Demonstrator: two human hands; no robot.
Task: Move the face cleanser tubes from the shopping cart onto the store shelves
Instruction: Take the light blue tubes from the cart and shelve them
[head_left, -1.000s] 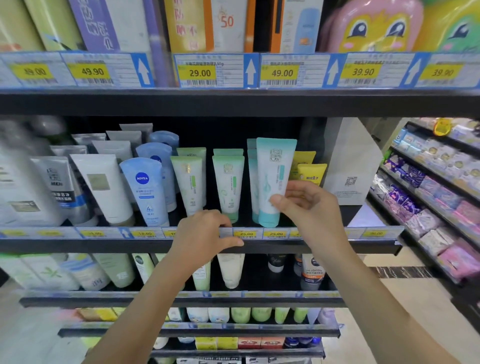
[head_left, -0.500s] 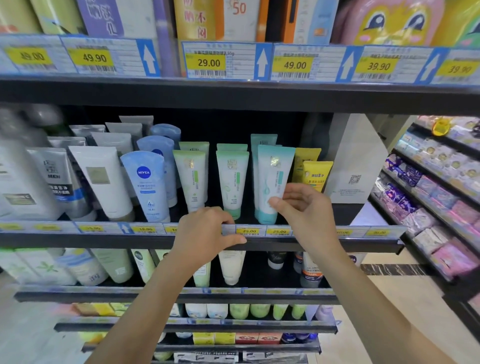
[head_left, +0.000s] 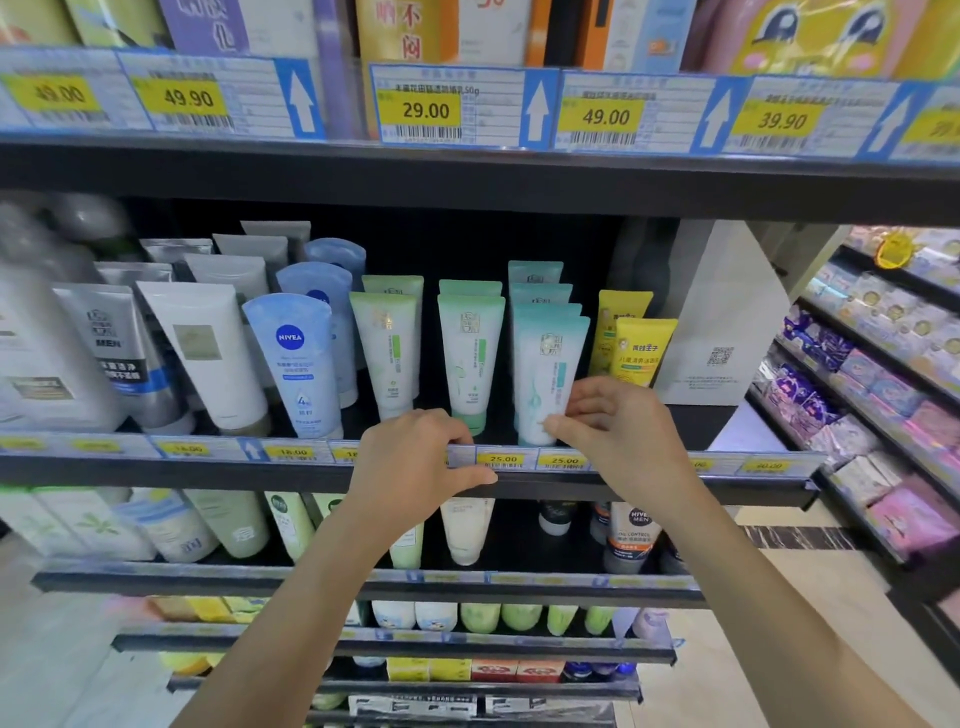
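On shelf (head_left: 208, 470), teal tube (head_left: 545, 374) seemingly in right hand (head_left: 623, 436)

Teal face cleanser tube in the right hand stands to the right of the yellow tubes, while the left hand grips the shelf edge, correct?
No. The head view shows the teal face cleanser tube standing to the left of the yellow tubes. The right hand does pinch it, and the left hand grips the shelf edge.

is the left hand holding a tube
No, the left hand grips the shelf edge, while the right hand pinches the teal tube.
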